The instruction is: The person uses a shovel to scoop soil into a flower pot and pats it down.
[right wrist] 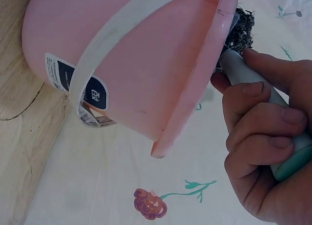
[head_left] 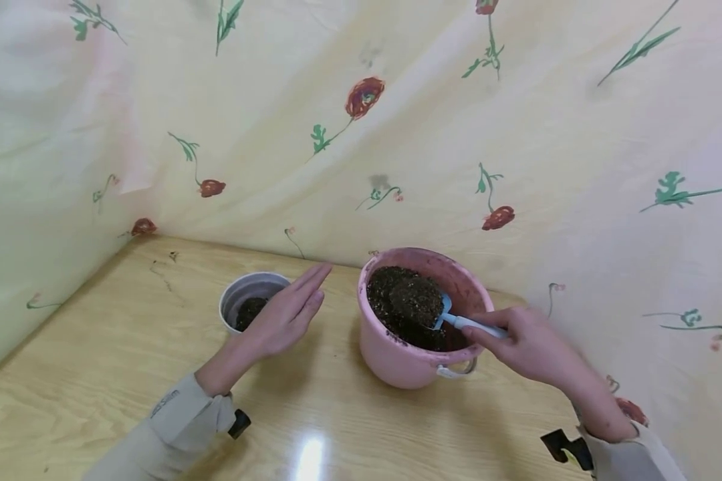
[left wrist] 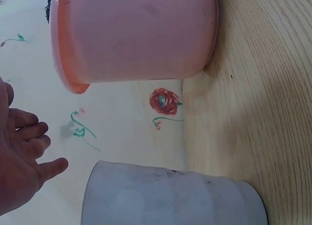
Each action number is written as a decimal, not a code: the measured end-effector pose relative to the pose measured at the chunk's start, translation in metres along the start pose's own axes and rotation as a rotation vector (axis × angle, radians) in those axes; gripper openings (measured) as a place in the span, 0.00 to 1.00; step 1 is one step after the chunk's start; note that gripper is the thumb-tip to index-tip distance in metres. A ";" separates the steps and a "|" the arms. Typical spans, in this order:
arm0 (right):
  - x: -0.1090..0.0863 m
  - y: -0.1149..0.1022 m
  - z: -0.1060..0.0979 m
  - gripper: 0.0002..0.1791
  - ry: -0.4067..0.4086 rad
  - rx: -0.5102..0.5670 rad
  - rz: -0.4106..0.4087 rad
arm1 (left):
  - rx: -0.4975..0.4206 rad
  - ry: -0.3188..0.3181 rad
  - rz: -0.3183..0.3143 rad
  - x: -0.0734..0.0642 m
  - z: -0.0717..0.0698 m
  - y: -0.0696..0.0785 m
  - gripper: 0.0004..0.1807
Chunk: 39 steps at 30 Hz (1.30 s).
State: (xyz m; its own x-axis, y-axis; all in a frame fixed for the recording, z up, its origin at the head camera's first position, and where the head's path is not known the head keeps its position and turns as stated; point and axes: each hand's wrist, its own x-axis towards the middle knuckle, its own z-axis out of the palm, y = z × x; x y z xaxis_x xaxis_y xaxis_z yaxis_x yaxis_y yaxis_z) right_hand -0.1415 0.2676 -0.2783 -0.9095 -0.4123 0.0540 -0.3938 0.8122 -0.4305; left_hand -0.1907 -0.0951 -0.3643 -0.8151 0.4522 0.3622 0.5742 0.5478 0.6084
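Observation:
My right hand [head_left: 526,344] grips the pale blue handle of a small trowel [right wrist: 243,71] over the right rim of a pink bucket [head_left: 397,366]. Dark soil [head_left: 418,300] is heaped on the trowel's blade, above more soil inside the bucket. My left hand [head_left: 285,317] is held at the right side of a grey-white pot [head_left: 225,300], its fingers extended toward the bucket and holding nothing. Some soil [head_left: 249,312] lies in the pot, partly hidden by that hand. In the left wrist view the fingers [left wrist: 31,132] hang apart from both containers.
Both containers stand on a light wooden table [head_left: 337,434]. A flowered cloth [head_left: 277,133] hangs close behind them and at both sides. The bucket's white carrying handle [right wrist: 105,42] hangs down its side, across a dark label [right wrist: 95,95]. Small specks lie at the table's back left.

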 end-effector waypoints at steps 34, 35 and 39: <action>0.008 -0.009 0.005 0.15 0.070 -0.028 -0.047 | -0.034 0.081 0.015 -0.016 -0.013 -0.008 0.27; 0.009 -0.010 0.004 0.15 0.068 -0.033 -0.047 | -0.030 0.088 0.018 -0.017 -0.013 -0.009 0.27; 0.011 -0.014 0.004 0.17 0.054 -0.024 -0.041 | -0.009 0.104 0.022 -0.023 -0.016 -0.013 0.27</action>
State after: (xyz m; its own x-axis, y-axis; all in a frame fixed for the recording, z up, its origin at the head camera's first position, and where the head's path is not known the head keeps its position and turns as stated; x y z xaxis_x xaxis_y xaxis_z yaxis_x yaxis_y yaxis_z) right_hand -0.1453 0.2495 -0.2754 -0.8981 -0.4229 0.1204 -0.4334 0.8050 -0.4053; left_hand -0.1808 -0.1234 -0.3692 -0.8060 0.3885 0.4465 0.5919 0.5315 0.6059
